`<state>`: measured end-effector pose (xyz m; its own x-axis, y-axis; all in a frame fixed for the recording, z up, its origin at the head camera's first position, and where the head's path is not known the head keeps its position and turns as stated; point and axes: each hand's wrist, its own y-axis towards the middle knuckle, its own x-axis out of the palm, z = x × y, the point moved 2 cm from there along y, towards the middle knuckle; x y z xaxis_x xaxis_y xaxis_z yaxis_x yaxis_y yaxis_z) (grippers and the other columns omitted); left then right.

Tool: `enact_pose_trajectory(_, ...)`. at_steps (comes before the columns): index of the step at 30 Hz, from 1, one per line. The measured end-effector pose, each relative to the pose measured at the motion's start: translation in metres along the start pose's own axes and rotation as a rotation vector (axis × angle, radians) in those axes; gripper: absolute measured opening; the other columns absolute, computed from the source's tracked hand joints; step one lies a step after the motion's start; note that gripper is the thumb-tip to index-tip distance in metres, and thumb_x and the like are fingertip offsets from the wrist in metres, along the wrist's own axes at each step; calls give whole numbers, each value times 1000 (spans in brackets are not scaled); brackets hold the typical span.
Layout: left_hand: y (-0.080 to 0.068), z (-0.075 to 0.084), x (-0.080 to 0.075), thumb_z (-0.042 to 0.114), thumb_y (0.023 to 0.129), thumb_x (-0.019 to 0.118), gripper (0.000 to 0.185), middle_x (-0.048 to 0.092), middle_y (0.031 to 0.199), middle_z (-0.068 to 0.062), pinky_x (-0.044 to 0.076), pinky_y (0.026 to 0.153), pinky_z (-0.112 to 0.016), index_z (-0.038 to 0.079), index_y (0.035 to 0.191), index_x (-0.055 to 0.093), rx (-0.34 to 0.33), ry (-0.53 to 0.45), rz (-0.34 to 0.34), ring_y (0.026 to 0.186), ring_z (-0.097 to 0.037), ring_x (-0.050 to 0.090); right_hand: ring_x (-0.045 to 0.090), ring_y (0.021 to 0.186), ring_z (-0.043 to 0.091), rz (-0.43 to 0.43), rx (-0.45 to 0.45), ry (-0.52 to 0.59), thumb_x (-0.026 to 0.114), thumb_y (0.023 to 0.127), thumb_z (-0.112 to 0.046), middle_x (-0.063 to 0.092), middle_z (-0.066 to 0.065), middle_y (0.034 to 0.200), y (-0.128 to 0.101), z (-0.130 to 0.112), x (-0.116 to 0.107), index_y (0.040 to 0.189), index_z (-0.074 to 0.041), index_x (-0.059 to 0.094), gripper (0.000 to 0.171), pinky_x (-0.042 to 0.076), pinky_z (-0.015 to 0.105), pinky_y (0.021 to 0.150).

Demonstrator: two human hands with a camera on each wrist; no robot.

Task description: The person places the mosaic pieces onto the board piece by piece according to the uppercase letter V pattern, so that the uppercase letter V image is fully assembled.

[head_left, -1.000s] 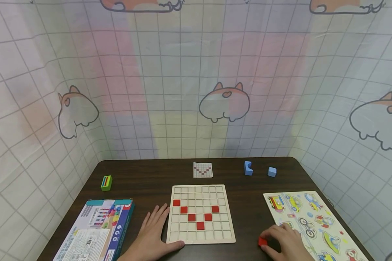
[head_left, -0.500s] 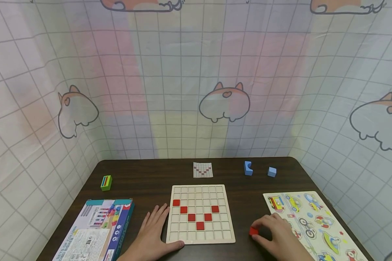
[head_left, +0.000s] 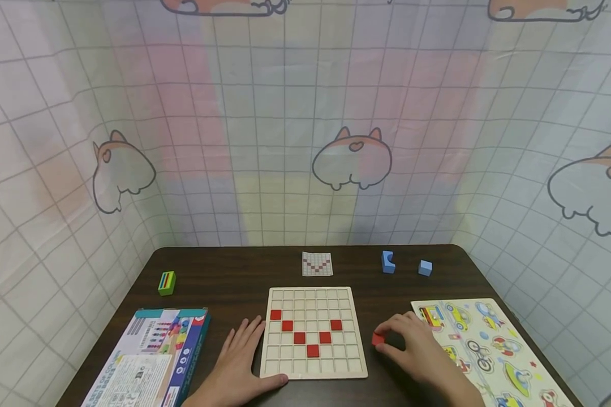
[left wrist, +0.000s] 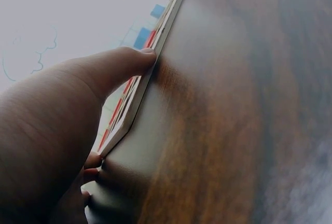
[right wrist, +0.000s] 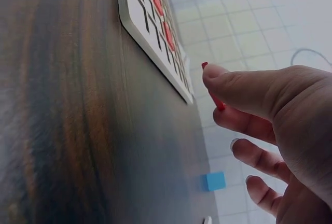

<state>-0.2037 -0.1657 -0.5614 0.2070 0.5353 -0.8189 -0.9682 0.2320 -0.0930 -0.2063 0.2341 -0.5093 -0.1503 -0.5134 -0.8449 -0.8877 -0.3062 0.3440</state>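
Observation:
A pale wooden grid board point(head_left: 336, 362) lies mid-table, with several red square tiles point(head_left: 313, 351) set in its cells in a V-like pattern. My left hand point(head_left: 236, 364) rests at the board's near-left corner, fingers spread straight along its left side. In the left wrist view the thumb point(left wrist: 114, 66) touches the near edge. To the right of the board, my right hand point(head_left: 414, 347) pinches a red square tile point(head_left: 378, 338) between thumb and index finger. The right wrist view shows that tile point(right wrist: 213, 92) edge-on, above the table and apart from the board.
Behind the board lies a small pattern card point(head_left: 317, 264). Two blue blocks point(head_left: 388, 262) stand at the back right. A picture puzzle board point(head_left: 481, 339) is partly under the right forearm. At left are a boxed set point(head_left: 147, 356) and a green block point(head_left: 166, 283).
My right hand has moved left and a little away from me with the red tile, from over the puzzle board's edge toward the grid board. The left hand has stayed in place.

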Motion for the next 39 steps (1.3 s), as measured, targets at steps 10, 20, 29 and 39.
enact_pose_trajectory(10,1,-2,0,95,75,75,135,27,185,-7,6,137,-75,20,177,30,10,6,16,174,-43,13,56,104,4,-39,46,41,92,94,-25,72,-25,108,22,-2,12,110,-35,81,22,47,39,92)
enact_pose_trajectory(20,0,-1,0,94,75,76,134,28,185,-9,6,136,-77,19,177,31,-7,-3,-5,174,-44,13,65,115,11,-85,89,97,88,98,-31,73,-22,112,46,3,33,112,-34,81,16,39,45,98)
enact_pose_trajectory(29,1,0,0,95,75,75,134,28,185,-8,7,136,-76,19,177,31,0,4,3,174,-44,13,64,123,16,-105,151,119,89,97,-29,74,-19,113,62,6,46,114,-34,82,19,40,54,108)
enact_pose_trajectory(39,1,0,1,95,75,75,135,28,185,-9,7,136,-76,19,177,31,4,11,11,174,-43,14,65,125,17,-114,152,175,87,99,-25,72,-19,115,72,11,58,116,-32,83,19,40,50,104)
